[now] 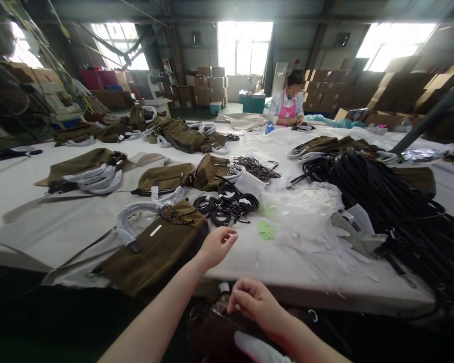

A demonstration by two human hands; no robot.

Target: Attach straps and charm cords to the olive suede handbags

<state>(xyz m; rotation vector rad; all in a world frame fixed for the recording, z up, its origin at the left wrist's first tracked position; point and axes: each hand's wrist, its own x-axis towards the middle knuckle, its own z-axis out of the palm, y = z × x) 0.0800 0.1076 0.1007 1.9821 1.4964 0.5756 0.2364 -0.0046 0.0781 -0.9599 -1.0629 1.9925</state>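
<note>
My left hand [217,247] is over the table's front edge, its fingers loosely bent and apart, with nothing visible in them. It is close to an olive-brown bag [162,247] lying flat, which has wrapped handles [130,219] and a braided cord [176,216]. Just beyond this hand lie coiled black straps [227,204]. Below the table edge, my right hand [257,305] has its fingers curled together; whatever they may hold cannot be made out. Something dark and shiny [215,322] is under it, too dim to name.
More olive bags [183,136] cover the table's left and far parts. Black straps [386,201] are heaped at right, beside a tape dispenser [357,232] and clear plastic [306,206]. Green paper pieces [267,230] lie mid-table. A person in a pink apron [287,108] works across the table.
</note>
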